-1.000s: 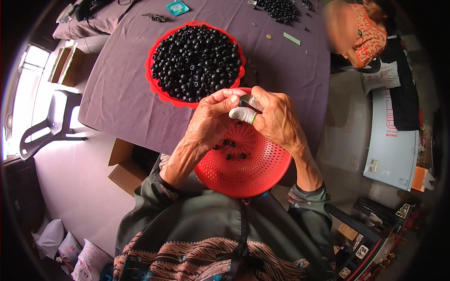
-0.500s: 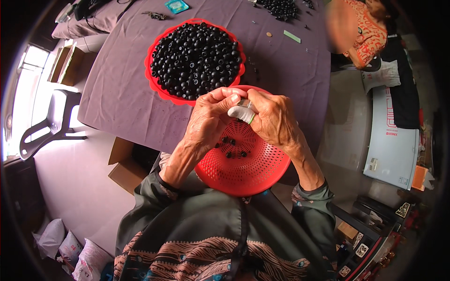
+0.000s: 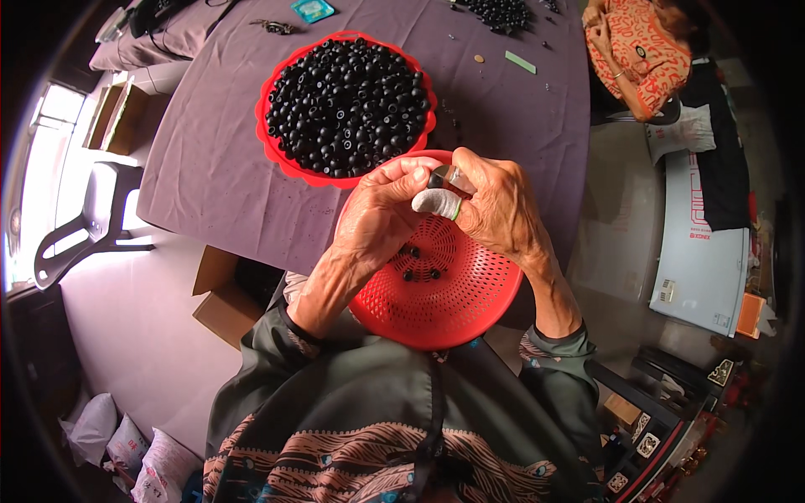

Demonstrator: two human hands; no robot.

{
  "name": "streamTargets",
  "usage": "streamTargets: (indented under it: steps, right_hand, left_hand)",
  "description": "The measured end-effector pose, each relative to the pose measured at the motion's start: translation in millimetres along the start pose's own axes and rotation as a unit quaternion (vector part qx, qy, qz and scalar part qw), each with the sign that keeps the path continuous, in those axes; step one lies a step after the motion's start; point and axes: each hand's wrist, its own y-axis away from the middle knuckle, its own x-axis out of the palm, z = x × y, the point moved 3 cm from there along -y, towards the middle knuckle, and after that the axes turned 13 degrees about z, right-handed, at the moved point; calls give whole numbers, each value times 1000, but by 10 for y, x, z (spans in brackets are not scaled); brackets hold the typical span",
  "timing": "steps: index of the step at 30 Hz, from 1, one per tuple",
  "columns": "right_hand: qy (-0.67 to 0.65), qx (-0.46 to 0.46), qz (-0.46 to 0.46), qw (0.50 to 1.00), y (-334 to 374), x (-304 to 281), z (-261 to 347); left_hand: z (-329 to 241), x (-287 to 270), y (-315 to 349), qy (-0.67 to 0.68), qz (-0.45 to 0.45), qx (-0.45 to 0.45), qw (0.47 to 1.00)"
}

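Over a red colander (image 3: 444,314), my two hands meet at the fingertips. My left hand (image 3: 377,210) pinches a small black round piece (image 3: 435,178) between thumb and fingers. In my right hand (image 3: 503,205) is a small flat metal blade (image 3: 458,178), held against or close to that piece; its full shape is hidden by the fingers. The right thumb wears a white finger cot (image 3: 436,202) with a green edge. Several black pieces lie in the bottom of the colander. Beyond my hands, a scalloped red basket (image 3: 267,144) is heaped with black, hollow bead-like pieces (image 3: 344,109).
A purple cloth (image 3: 210,168) covers the table. On it lie a black heap (image 3: 501,14), a green strip (image 3: 521,62) and a blue packet (image 3: 313,10). Another person (image 3: 641,54) sits at the far right. A cardboard box (image 3: 226,302) and a chair (image 3: 92,214) stand left.
My right hand has shifted slightly right and its fingers have lifted, so the black piece and the metal blade show more plainly. My left hand keeps its pinch.
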Motion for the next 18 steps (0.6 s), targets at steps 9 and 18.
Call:
streamTargets:
  steps: [9,18]
  right_hand:
    - [22,2,1,1000,-4,26,24]
    - [47,-15,-24,998,24,80,17]
  left_hand:
    - [-31,38,16,-30,-21,14,999]
    - [-32,23,22,-43,2,20,999]
